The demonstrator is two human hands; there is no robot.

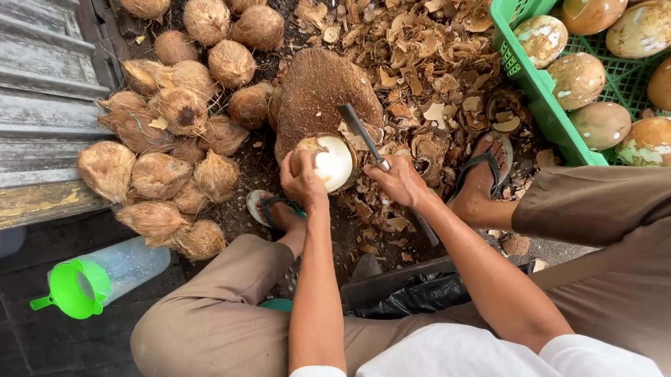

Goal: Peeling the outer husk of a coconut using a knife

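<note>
My left hand (301, 181) grips a partly peeled coconut (329, 160), white on its near side, against a worn wooden stump (316, 90). My right hand (400, 180) holds a knife (365, 136) by the handle; its dark blade angles up and left beside the coconut's right edge. I sit with knees spread in tan trousers, feet in sandals on either side of the stump.
A pile of husked brown coconuts (172, 143) lies at the left by weathered planks. A green crate (532, 79) at the right holds peeled coconuts. Shell scraps (428, 61) cover the ground. A clear jug with a green lid (88, 282) lies at the lower left.
</note>
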